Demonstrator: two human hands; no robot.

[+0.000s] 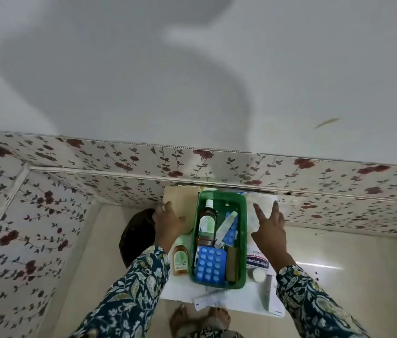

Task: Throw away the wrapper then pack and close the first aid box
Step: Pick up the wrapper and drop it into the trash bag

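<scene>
Green first aid box (242, 242) sits open on a white table (180, 290) against a floral-papered wall (314, 174). Inside: a tall bottle (206, 222), blue blister packs (209, 264) and a slim sachet (225, 225). Left hand (168, 224), fingers spread, rests on a tan board (184, 200) just left of the box, holding nothing. Right hand (269, 228), fingers splayed, lies flat on a pale sheet (262, 200) right of the box. Small amber bottle (180, 261) stands beside the box's left wall. Plaster pack (257, 261) and white tub (258, 274) lie at right. Wrapper cannot be identified.
</scene>
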